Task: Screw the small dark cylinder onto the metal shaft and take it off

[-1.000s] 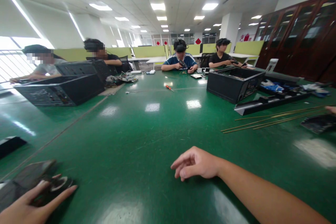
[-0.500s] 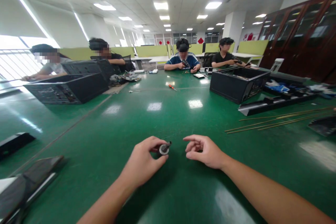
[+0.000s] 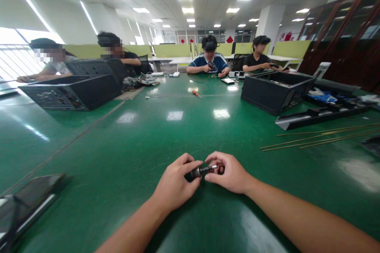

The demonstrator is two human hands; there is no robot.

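Observation:
A small dark cylindrical metal part (image 3: 197,172) with a thin, spring-like shaft lies between the thumb and fingers of my left hand (image 3: 179,182). Its bright tip points right, toward my right hand (image 3: 230,172). The fingers of my right hand curve around the tip with a gap between thumb and fingertips; no firm grip shows. Both hands are low over the green table (image 3: 154,138).
Black computer cases stand at the left (image 3: 89,93) and right (image 3: 274,93). An orange screwdriver (image 3: 195,93) lies ahead. Thin brass-coloured rods (image 3: 297,145) are at the right. Several people sit across the table.
My left hand has moved right, and the part has turned so its shaft points right. The gap between my hands has narrowed. The camera view has shifted slightly.

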